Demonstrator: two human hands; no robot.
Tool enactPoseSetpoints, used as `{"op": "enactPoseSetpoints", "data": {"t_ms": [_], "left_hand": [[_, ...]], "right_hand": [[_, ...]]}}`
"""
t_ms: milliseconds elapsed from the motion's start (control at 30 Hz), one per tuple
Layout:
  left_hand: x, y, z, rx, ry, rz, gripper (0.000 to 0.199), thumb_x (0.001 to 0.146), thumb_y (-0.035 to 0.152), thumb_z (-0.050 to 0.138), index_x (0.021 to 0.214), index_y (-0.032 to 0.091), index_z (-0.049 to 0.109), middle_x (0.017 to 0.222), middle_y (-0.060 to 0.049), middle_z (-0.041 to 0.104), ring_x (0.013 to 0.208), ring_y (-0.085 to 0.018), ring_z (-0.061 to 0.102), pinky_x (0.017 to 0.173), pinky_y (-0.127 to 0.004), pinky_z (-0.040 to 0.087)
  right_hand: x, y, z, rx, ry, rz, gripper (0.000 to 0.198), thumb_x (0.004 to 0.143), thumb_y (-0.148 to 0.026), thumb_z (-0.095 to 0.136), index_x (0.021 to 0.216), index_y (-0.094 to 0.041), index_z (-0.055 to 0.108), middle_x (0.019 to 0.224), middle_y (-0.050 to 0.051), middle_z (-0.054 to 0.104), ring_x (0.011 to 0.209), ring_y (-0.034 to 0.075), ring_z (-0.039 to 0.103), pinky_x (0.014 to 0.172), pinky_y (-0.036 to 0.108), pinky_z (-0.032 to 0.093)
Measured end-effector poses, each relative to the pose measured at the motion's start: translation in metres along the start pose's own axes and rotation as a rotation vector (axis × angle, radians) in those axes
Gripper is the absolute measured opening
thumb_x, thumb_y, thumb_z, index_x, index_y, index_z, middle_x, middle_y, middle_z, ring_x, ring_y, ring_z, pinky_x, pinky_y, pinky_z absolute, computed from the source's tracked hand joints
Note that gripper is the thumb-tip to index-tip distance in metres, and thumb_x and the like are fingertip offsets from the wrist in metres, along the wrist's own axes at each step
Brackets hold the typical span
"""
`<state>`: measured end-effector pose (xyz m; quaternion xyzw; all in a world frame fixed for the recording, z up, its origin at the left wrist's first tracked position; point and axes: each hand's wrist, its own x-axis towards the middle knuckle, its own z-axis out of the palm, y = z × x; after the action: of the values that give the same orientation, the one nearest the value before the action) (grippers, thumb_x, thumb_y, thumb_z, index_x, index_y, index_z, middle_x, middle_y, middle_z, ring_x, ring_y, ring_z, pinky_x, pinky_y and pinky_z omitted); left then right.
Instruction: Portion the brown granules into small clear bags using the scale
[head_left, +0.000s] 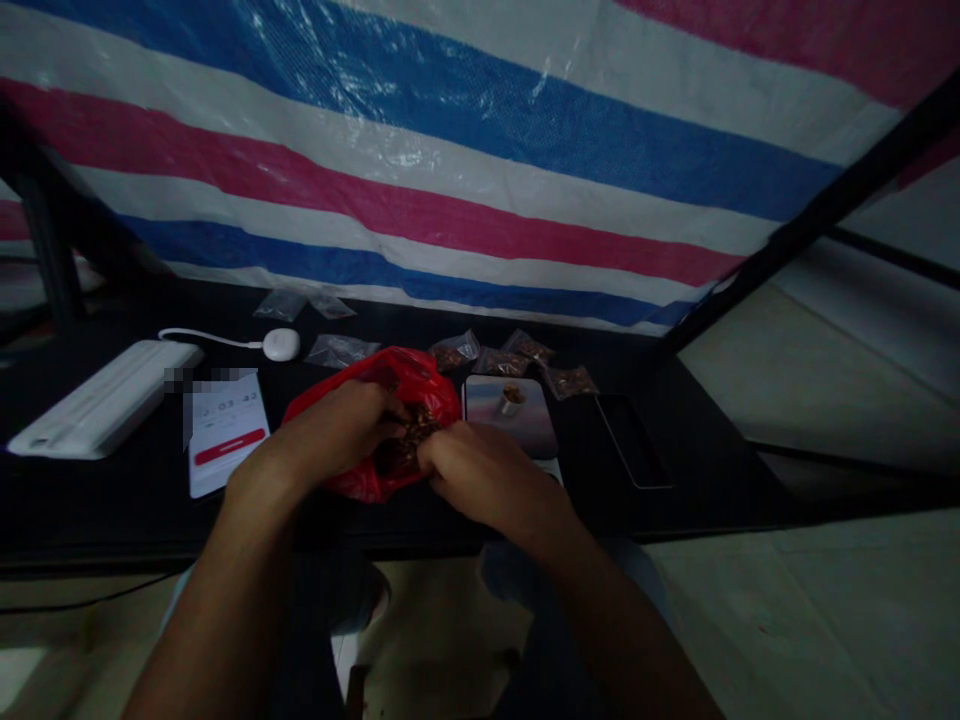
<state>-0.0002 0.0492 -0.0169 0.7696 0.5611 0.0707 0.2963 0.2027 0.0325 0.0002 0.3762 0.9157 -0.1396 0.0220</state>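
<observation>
A red plastic bag (365,484) lies open on the black table, with small brown dried pieces (411,442) inside it. My left hand (346,428) reaches over the bag's left rim, its fingers bent in among the pieces and the tips hidden. At the right rim, my right hand (491,475) is closed with curled fingers against the bag's edge. Just beyond it sits a small digital scale (538,420), bearing a little metal cup (512,402) with brown material in it. Part of the scale is covered by my right hand.
Several small zip bags of brown pieces (501,362) lie behind the scale; clear plastic bags (341,350) lie farther left. A dark phone (634,440) is at right. A lit phone (225,440), white power bank (105,400) and white round device (281,345) stand left. Striped sheeting (420,200) hangs behind.
</observation>
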Motion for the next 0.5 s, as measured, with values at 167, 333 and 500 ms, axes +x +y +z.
{"op": "enactPoseSetpoints", "data": {"t_ms": [167, 333, 500], "left_hand": [[0.004, -0.007, 0.003, -0.008, 0.001, 0.058, 0.029, 0.092, 0.017, 0.055, 0.1, 0.025, 0.082, 0.107, -0.005, 0.083, 0.094, -0.022, 0.076, 0.088, -0.031, 0.052], [0.007, -0.008, 0.008, -0.011, -0.017, 0.037, 0.029, 0.09, 0.015, 0.056, 0.098, 0.026, 0.081, 0.106, -0.003, 0.083, 0.096, -0.021, 0.076, 0.088, -0.029, 0.052], [0.006, -0.003, 0.009, -0.016, -0.045, 0.013, 0.028, 0.084, 0.015, 0.061, 0.101, 0.026, 0.081, 0.106, -0.004, 0.083, 0.095, -0.022, 0.076, 0.084, -0.028, 0.054]], "right_hand": [[0.002, 0.013, -0.009, 0.067, 0.076, 0.014, 0.017, 0.095, -0.009, 0.06, 0.097, -0.018, 0.074, 0.102, 0.007, 0.078, 0.096, 0.02, 0.071, 0.074, 0.03, 0.043], [0.007, 0.003, -0.001, -0.018, -0.006, 0.051, 0.03, 0.098, -0.004, 0.047, 0.094, -0.016, 0.075, 0.096, 0.011, 0.078, 0.091, 0.023, 0.073, 0.069, 0.032, 0.043], [0.012, -0.003, 0.005, -0.021, -0.019, 0.064, 0.031, 0.099, -0.005, 0.047, 0.096, -0.015, 0.076, 0.095, 0.012, 0.079, 0.087, 0.022, 0.073, 0.067, 0.031, 0.045]]}}
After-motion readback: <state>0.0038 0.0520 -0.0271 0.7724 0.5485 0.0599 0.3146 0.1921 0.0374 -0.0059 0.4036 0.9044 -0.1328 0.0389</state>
